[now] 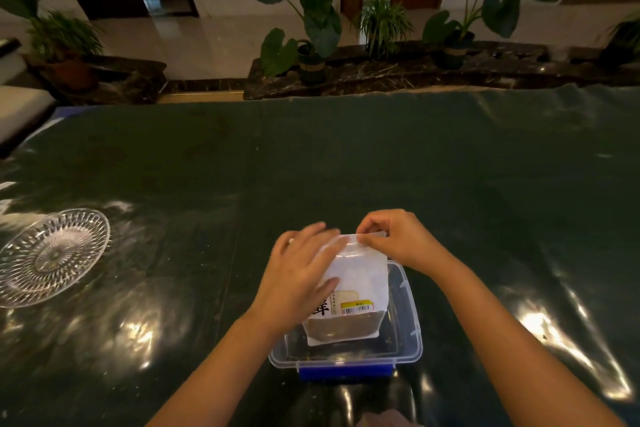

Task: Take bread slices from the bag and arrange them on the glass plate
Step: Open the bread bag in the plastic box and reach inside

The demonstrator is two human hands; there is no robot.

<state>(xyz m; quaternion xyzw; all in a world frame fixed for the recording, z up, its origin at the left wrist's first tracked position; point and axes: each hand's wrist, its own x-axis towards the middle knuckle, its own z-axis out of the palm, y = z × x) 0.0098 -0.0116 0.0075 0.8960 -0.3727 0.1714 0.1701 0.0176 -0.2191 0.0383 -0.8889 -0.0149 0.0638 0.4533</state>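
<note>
A white bread bag point(358, 282) with a barcode label stands upright inside a clear plastic box point(407, 322) near the table's front edge. My left hand point(298, 274) wraps around the bag's left side, thumb across its front. My right hand point(398, 239) pinches the sealed top strip of the bag at its right corner. Brown bread shows through the bag's lower part. The cut-glass plate point(52, 255) lies far to the left on the table, with nothing on it.
The box has a blue latch point(344, 371) at its front. A dark green glossy cloth point(346, 156) covers the table. Potted plants point(311, 45) line a dark ledge beyond the table's far edge.
</note>
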